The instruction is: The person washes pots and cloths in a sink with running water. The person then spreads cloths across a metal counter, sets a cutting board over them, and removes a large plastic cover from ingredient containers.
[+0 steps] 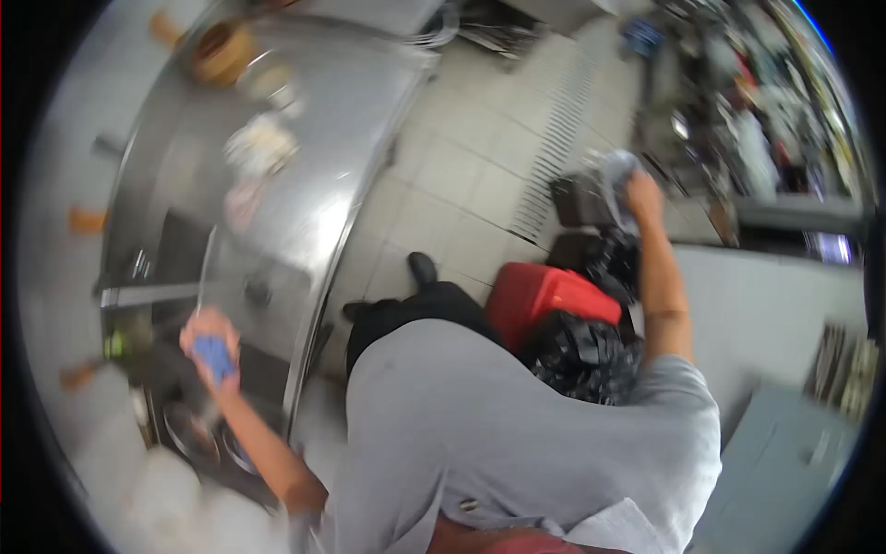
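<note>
My left hand point(231, 330) is over the sink end of the steel counter, its fingers closed around a blue cloth or sponge point(214, 355); which of the two I cannot tell. Stretched out to the right, my right hand point(645, 197) grips a pale, see-through item point(620, 171), perhaps a plastic container, smeared by motion. Below that item are a dark box-like object point(577, 200) and a black bag point(616, 263). A faucet-like metal bar point(152, 294) reaches across the sink area near my left hand.
On the steel counter point(355, 102) sit a whitish heap point(261, 145), a pink item point(244, 203) and a wooden-looking container point(223, 53). A red bin point(540, 300) and black bag point(577, 355) stand beside me. Crowded shelves point(757, 120) are at right; a drain grate point(558, 129) crosses the floor.
</note>
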A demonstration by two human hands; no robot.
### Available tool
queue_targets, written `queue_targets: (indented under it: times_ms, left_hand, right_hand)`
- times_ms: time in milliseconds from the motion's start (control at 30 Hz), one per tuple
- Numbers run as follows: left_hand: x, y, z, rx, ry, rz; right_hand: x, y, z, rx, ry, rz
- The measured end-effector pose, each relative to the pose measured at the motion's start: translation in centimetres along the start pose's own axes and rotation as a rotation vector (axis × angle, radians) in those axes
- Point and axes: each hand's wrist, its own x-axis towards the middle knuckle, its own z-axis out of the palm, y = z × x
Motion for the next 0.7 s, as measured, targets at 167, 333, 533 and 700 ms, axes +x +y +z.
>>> queue_targets:
  times_ms: [167, 333, 533, 700]
  left_hand:
    - [-5.2, 0.1, 3.0, -0.108, 0.221, 0.321]
    - [-8.7, 2.9, 0.4, -0.175, -0.001, 0.335]
    - [-11.7, 1.9, -2.4, -0.35, 0.415, 0.527]
    - [-16.7, -0.5, -3.6, -0.458, -0.054, 0.606]
  right_hand:
    - [1.9, -4.1, 5.6, 0.125, -0.005, -0.475]
    - [-9.4, -36.9, -5.5, 0.965, -0.472, -0.75]
    - [-23.2, -66.4, -9.7, 0.954, -0.878, -1.133]
    - [-32.2, -78.1, -10.6, 1.144, -1.197, -1.019]
